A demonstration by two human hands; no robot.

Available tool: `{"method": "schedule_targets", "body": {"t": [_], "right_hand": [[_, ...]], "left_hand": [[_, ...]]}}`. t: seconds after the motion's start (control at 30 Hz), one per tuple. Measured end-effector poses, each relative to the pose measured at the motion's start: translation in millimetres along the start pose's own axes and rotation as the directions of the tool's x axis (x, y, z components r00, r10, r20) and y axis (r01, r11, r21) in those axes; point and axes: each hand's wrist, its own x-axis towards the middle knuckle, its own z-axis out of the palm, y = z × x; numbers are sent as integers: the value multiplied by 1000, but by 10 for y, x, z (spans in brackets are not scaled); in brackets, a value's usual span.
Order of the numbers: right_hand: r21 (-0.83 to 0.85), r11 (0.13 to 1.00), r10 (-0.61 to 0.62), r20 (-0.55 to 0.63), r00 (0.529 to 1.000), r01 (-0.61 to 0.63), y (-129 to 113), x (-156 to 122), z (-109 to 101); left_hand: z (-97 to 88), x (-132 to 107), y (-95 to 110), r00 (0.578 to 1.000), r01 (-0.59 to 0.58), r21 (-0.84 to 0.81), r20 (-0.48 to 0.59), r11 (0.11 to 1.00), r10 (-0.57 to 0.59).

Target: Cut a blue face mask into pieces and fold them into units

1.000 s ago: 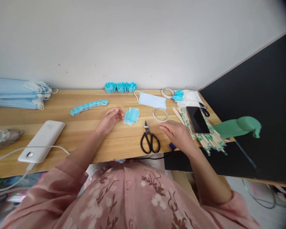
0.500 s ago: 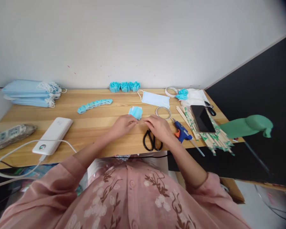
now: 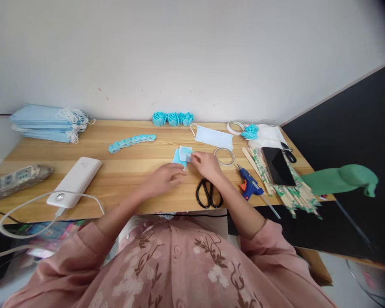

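Note:
Between the thumb and fingers of my right hand is the edge of a small blue-and-white square of mask fabric. It overlaps other blue fabric squares lying on the wooden table. My left hand rests just in front of these squares, fingers loosely stretched and nothing seen in them. Below my right hand lie black-handled scissors, their blades hidden by the hand and wrist. A roll of tape is just beyond that hand.
A blue glue gun, paper-wrapped chopsticks and a phone lie to the right. Fabric roses and a flat face mask sit at the back. Leftward are a folded strip, stacked masks and a power bank.
My hands have moved apart; the left has come back toward me. My right hand now pinches a fabric square over the others. The whole view has shifted slightly.

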Motion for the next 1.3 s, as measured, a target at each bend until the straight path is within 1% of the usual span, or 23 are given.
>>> {"method": "schedule_targets", "body": {"t": [0.03,0.07,0.13,0.2,0.27,0.33,0.4,0.47,0.5,0.53,0.57,0.6,0.63,0.67,0.7,0.77,0.83,0.87,0.9,1.0,1.1,1.2,1.3], "right_hand": [[143,989,40,-30,999,-35,36,22,-45],[298,953,70,-55,996,-51,64,42,-93],[568,822,107,-75,991,-46,89,72,-181],[709,704,122,-71,990,-36,76,85,-241],[768,639,138,-59,989,-44,44,78,-267],[811,581,149,-19,989,-72,11,51,-273],[845,526,145,21,989,-95,-16,11,-279],[854,513,132,18,991,-84,-33,-28,-290],[853,517,123,4,992,-68,-38,-41,-295],[849,525,113,-9,994,-52,-40,-49,-296],[841,539,100,-16,995,-41,-39,-51,-291],[827,561,85,-16,996,-34,-35,-51,-282],[805,592,66,-8,998,-33,-29,-51,-269],[777,628,51,-1,999,-31,-22,-57,-256],[740,672,40,-5,999,-23,-16,-74,-245],[613,790,23,-55,998,15,-8,-160,-243],[378,924,-14,-136,991,66,-2,-328,-267],[237,968,-48,-154,987,84,2,-438,-283],[120,988,-75,-148,986,93,8,-560,-294],[-107,990,-98,-93,991,88,27,-932,-263],[-215,974,-77,-37,996,68,39,-1173,-135],[-243,968,-76,-36,996,65,82,-1166,-31],[-260,964,-72,-61,996,53,190,-934,-67]], "left_hand": [[-68,23,1,999,33,-64,-41,997,-36],[-135,54,3,991,63,-134,-108,989,-78],[-251,136,14,954,98,-251,-251,963,-163],[-319,228,28,926,107,-319,-313,942,-212],[-330,315,31,923,112,-363,-308,925,-233],[-296,387,17,916,127,-421,-298,898,-270],[-241,440,-5,893,149,-539,-287,829,-347],[-190,476,-23,870,159,-710,-228,686,-437],[-170,490,-30,874,162,-791,-163,591,-458],[-151,501,-37,887,168,-854,-87,492,-453],[-134,511,-43,904,178,-897,-14,405,-427],[-116,519,-53,919,184,-923,39,338,-393],[-97,526,-66,929,180,-939,64,294,-365],[-76,532,-83,933,159,-951,57,265,-356],[-55,537,-106,928,125,-961,25,248,-371],[-18,542,-162,899,46,-969,-66,243,-433],[2,541,-222,861,-5,-964,-140,267,-489],[4,537,-248,847,-18,-958,-168,288,-504],[2,533,-268,837,-29,-950,-192,310,-512],[-22,519,-292,827,-48,-934,-236,355,-511],[-44,510,-284,828,-46,-923,-249,382,-503],[-47,500,-277,845,-26,-912,-239,409,-479],[-34,487,-282,867,3,-897,-218,442,-448]]}}
